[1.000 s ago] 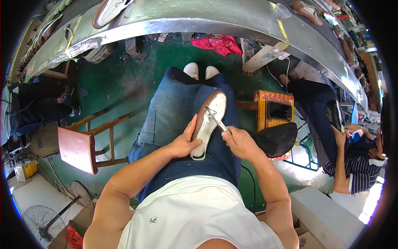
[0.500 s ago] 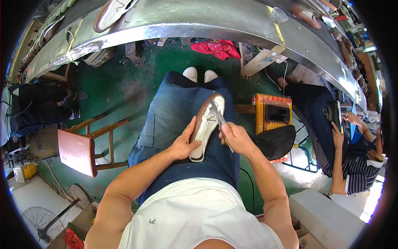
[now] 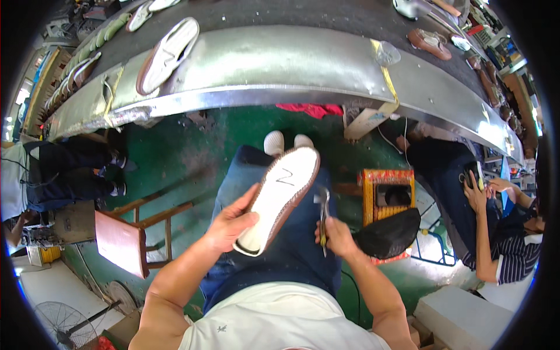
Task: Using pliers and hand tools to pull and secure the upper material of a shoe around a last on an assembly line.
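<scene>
two bare hands work over the lap in the head view, the only view here. the left hand (image 3: 233,224) is clenched around the heel end of a shoe sole (image 3: 279,198), white on its upturned face with a brown rim and a dark hand-drawn mark near the toe; the sole is lifted off the lap and tilted, its toe pointing toward 1 o'clock and its heel toward 7 o'clock. the right hand (image 3: 335,236) sits just beside it at 3 o'clock, fist closed on the handles of metal pliers (image 3: 322,210), whose head points up toward 12 o'clock, close to the sole's right edge; whether the tool touches the sole i cannot tell. under both lie the person's legs in dark blue jeans (image 3: 291,262), ending in white shoes (image 3: 286,142) at 12 o'clock on a green floor (image 3: 175,157). a curved metal conveyor (image 3: 280,64) runs across the top, carrying another shoe (image 3: 168,53) at 11 o'clock and more at 1 o'clock. a wooden chair (image 3: 131,236) stands at 9 o'clock, an orange box (image 3: 388,195) at 3 o'clock with a black bag (image 3: 388,233) just below it. a seated person's arm (image 3: 487,233) shows at the right rim, and another person's dark-trousered legs (image 3: 64,175) at the left rim.
</scene>
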`<state>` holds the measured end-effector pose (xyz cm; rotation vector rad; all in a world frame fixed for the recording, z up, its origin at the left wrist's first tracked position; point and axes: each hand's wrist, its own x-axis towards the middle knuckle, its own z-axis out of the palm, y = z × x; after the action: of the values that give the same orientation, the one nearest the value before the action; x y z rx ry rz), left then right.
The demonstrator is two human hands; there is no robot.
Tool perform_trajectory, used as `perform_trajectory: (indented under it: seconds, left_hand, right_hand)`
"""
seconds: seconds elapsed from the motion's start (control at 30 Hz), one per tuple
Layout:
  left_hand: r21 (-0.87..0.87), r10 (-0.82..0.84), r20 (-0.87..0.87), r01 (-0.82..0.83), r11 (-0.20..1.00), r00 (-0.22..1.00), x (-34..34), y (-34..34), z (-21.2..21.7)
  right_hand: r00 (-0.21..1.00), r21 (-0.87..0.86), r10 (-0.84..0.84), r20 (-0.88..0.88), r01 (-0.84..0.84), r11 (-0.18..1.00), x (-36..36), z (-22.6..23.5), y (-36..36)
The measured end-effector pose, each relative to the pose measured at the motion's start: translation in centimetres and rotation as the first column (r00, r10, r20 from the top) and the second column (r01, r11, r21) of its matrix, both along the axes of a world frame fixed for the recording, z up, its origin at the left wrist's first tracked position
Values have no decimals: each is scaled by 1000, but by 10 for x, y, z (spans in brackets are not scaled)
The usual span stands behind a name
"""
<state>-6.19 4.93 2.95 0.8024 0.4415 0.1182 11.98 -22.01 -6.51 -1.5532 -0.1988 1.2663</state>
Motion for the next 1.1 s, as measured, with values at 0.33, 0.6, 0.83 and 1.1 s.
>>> perform_trajectory:
  seconds: [0.33,0.6,0.83,1.1]
  left_hand:
    - [808,119,-70,-14,590,990,324,238,163]
    - [334,372,-288,457,-825,882,435,341,69]
    - [574,465,-208,492,-654,861,345,382,132]
    - [811,316,-580,497,308,751,220,451,136]
  right_hand:
    - [983,-86,45,-178,-61,994,56,3,15]
    - [970,-77,28,-240,-48,996,91,3,31]
    - [958,-90,16,-286,-43,995,121,8,46]
    - [956,-80,44,-290,-70,994,96,7,40]
